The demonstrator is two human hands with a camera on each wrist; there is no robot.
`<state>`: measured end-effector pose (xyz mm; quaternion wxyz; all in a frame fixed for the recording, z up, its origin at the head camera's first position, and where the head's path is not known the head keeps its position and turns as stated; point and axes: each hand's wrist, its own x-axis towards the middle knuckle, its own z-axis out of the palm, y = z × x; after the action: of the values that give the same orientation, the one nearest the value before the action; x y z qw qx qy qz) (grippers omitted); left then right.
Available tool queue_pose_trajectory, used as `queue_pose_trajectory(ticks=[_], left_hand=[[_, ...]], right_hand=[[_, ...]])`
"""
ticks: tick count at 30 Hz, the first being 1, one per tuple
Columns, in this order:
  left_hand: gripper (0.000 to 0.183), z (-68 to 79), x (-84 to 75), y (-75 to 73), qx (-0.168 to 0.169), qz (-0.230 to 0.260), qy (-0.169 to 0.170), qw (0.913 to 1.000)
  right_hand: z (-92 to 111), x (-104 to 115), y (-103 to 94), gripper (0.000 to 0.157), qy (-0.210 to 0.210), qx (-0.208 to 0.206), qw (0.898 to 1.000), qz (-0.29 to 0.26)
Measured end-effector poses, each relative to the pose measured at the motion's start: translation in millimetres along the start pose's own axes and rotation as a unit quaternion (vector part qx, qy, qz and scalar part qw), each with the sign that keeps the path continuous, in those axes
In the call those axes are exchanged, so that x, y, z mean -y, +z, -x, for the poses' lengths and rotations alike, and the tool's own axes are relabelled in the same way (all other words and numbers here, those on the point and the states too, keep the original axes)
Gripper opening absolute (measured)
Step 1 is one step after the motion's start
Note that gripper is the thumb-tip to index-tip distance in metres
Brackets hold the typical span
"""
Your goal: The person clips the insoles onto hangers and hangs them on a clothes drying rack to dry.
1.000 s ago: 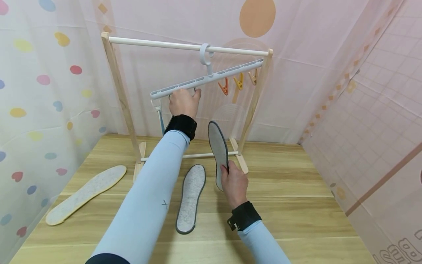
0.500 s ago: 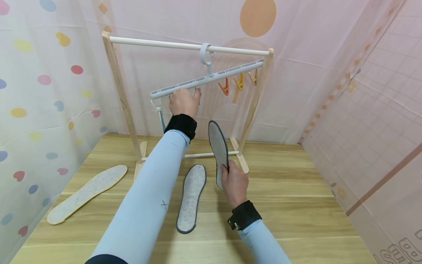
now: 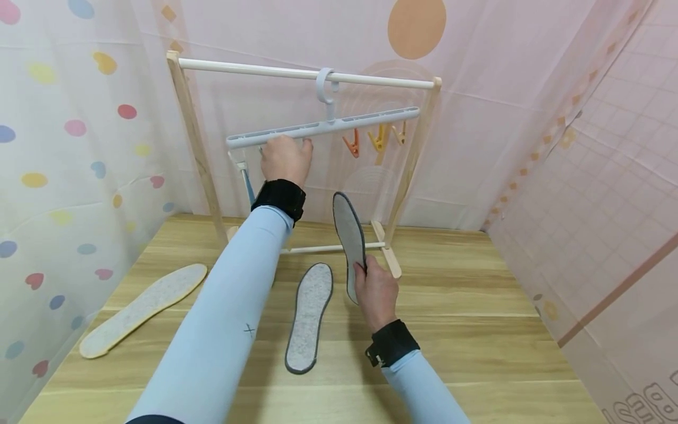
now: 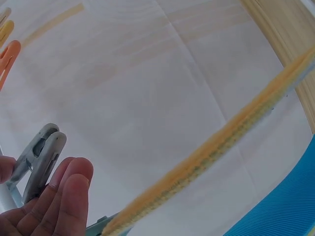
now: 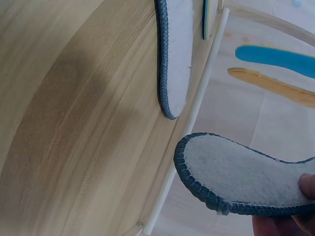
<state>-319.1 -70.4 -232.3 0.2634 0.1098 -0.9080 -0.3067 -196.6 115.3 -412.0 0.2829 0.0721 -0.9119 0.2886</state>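
Note:
My left hand [image 3: 286, 160] is raised just under the light blue hanger [image 3: 320, 127], left of its hook. In the left wrist view its thumb and fingers pinch a grey clothespin [image 4: 40, 160]. My right hand [image 3: 377, 292] holds a grey felt insole [image 3: 349, 238] with dark trim by its lower end, tilted upright above the table. A matching insole [image 3: 312, 318] lies flat between my arms. Beside my left hand hang an insole with a yellow-orange edge [image 4: 206, 156] and a blue insole [image 4: 288, 196], mostly behind my arm in the head view.
The hanger hooks over the white rail [image 3: 254, 69] of a wooden rack [image 3: 193, 135]. Orange [image 3: 352, 145], yellow [image 3: 377, 140] and beige [image 3: 399, 134] clothespins dangle at its right. A yellow-edged insole [image 3: 145, 309] lies on the table [image 3: 466, 330] at left. Patterned curtains stand behind.
My left hand has shifted slightly left, and the hanger has swung with it, its left end left and up, its right end lower. My right hand stays nearly still with the insole.

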Motion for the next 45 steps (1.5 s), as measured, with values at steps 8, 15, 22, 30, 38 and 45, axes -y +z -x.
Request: queue_pose_trajectory(ticks=[8,15,22,30,38,45], left_hand=[[0.049,-0.7,7.1,-10.1,0.014,-0.023,0.0,0.9996],[0.045,-0.8,6.1,-16.5,0.021,-0.032,0.005,0.9993],[0.044,0.8,0.7,-19.7,0.04,-0.043,0.009,0.9982],[0.041,0.7,0.3,-19.2,0.028,-0.045,0.021,0.9984],[0.039,1.9,0.3,-18.3,0.023,-0.035,0.023,0.9989],[0.038,3.7,-1.0,-19.7,0.031,-0.037,0.018,0.9987]], right_hand=[[-2,4,1.7,0.015,0.005,0.014,1.0,-0.006],[-7,8,6.2,0.014,-0.007,0.014,1.0,0.007],[-13,14,9.3,0.013,-0.025,0.017,1.0,0.009],[-21,20,13.1,0.013,-0.035,0.015,0.999,0.021],[-28,26,14.8,0.013,-0.054,0.013,0.998,0.042],[-37,31,15.6,0.013,-0.044,0.026,0.997,0.06]])
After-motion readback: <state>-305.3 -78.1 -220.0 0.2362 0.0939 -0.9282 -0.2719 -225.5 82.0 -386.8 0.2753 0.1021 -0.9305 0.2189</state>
